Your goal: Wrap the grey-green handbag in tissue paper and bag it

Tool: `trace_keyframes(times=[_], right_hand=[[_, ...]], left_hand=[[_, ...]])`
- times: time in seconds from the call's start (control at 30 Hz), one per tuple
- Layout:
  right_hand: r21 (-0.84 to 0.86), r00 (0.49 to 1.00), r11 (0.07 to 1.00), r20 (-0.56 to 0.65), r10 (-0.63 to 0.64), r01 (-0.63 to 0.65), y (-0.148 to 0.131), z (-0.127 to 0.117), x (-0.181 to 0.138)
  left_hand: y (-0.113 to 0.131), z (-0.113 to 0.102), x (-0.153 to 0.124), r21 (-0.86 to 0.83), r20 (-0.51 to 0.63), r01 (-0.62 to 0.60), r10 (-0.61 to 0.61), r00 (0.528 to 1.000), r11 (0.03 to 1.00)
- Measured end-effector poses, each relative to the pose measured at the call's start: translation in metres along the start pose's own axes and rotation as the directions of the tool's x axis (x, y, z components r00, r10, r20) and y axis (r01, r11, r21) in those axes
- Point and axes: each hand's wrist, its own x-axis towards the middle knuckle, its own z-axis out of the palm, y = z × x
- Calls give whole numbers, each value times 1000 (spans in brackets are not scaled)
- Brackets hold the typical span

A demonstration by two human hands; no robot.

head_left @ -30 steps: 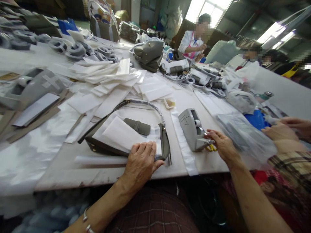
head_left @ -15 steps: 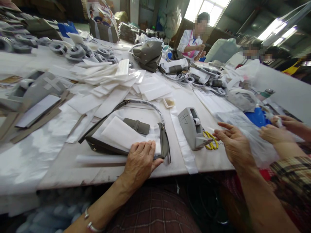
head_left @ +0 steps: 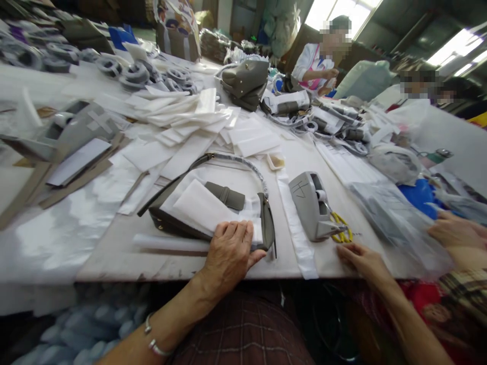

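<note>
My left hand (head_left: pixel 230 253) grips the lower right edge of a dark olive handbag (head_left: pixel 178 226) lying on the table. Its fingers press on white foam sheets (head_left: pixel 203 205) laid over the bag, and the thumb lies along the bottom edge. A strap (head_left: pixel 243 161) partly wrapped in clear film arches above a small olive flap piece (head_left: pixel 225 194). My right hand (head_left: pixel 361 258) hovers at the table's front edge, fingertips drawn together; anything between them is too small to see. Near it stand a grey tape dispenser (head_left: pixel 308 203) and yellow-handled scissors (head_left: pixel 343 230).
A co-worker's hand (head_left: pixel 458 233) is close on the right, by a clear plastic bag (head_left: pixel 403 228). White sheets (head_left: pixel 182 119) pile up behind the handbag. Another tape dispenser (head_left: pixel 81 126) stands left. Further bags (head_left: pixel 245 83) and a person (head_left: pixel 315 66) are across the table.
My right hand has come down and inward, from beside the scissors to below them at the table edge. My left hand stays on the handbag. The view has swung slightly left.
</note>
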Motion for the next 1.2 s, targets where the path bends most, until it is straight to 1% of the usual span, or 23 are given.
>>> trace_keyframes(times=[0.07, 0.1, 0.17, 0.2, 0.23, 0.27, 0.3, 0.33, 0.37, 0.43, 0.47, 0.53, 0.63, 0.73, 0.83, 0.9, 0.93, 1.03, 1.1, 1.13, 1.2], right_hand=[[-173, 1000, 985, -6, -27, 25, 2, -6, -2], [-226, 998, 972, 19, -52, 55, -1, -7, -5], [-292, 985, 945, 126, -115, 147, -20, -1, -16], [-301, 968, 930, 201, -152, 209, -35, 7, -23], [-296, 936, 915, 298, -185, 275, -53, 18, -31], [-269, 893, 895, 381, -240, 356, -73, 32, -39], [-246, 841, 868, 458, -288, 431, -94, 48, -45], [-228, 776, 829, 537, -330, 510, -115, 65, -49], [-211, 714, 777, 583, -387, 593, -135, 82, -51], [-194, 590, 658, 667, -455, 727, -169, 111, -50], [-204, 540, 591, 698, -471, 780, -182, 123, -46], [-246, 470, 466, 754, -459, 850, -200, 142, -37], [-293, 407, 314, 820, -403, 903, -216, 161, -22], [-319, 365, 189, 874, -321, 929, -226, 176, -10], [-328, 341, 97, 921, -187, 940, -236, 189, -5], [-326, 327, 32, 937, -125, 945, -243, 196, -6], [-329, 326, -14, 940, -103, 944, -246, 200, -7], [-346, 348, -166, 937, -20, 924, -256, 212, -14], [-340, 355, -229, 934, 27, 912, -260, 219, -18], [-330, 349, -249, 936, 35, 910, -261, 222, -20], [-299, 319, -285, 948, 24, 911, -261, 227, -20]], left_hand=[[1, 0, 0, -10, 0, 6, -6, 1000, 1000], [1, 0, 0, -11, 1, 4, -4, 1000, 1000], [1, -1, 0, -9, 9, 2, -2, 1000, 1000], [1, -1, 0, -8, 18, 5, -5, 1000, 1000], [1, -2, 1, -8, 28, 9, -8, 1000, 1000], [1, -3, 1, -9, 39, 12, -12, 999, 1000], [1, -3, 1, -11, 48, 16, -15, 999, 1000], [1, -3, 1, -13, 54, 18, -17, 998, 1000], [1, -3, 1, -14, 58, 19, -18, 998, 1000], [1, -3, 0, -20, 55, 17, -16, 998, 1000], [1, -3, 0, -25, 51, 18, -17, 999, 1000], [1, -3, -1, -34, 48, 23, -21, 999, 999], [2, -2, -1, -47, 46, 30, -28, 999, 998], [1, -2, 0, -49, 37, 34, -32, 999, 998], [0, -2, 0, -45, 30, 27, -26, 999, 999], [-1, -2, 0, -50, 29, 21, -20, 999, 999], [-2, -2, 0, -54, 32, 18, -16, 999, 998], [-3, -1, -1, -64, 39, 11, -8, 999, 998], [-3, 0, -2, -73, 40, 14, -11, 999, 997], [-3, 0, -2, -78, 39, 17, -14, 999, 997], [-3, 0, -3, -86, 35, 20, -17, 999, 996]])
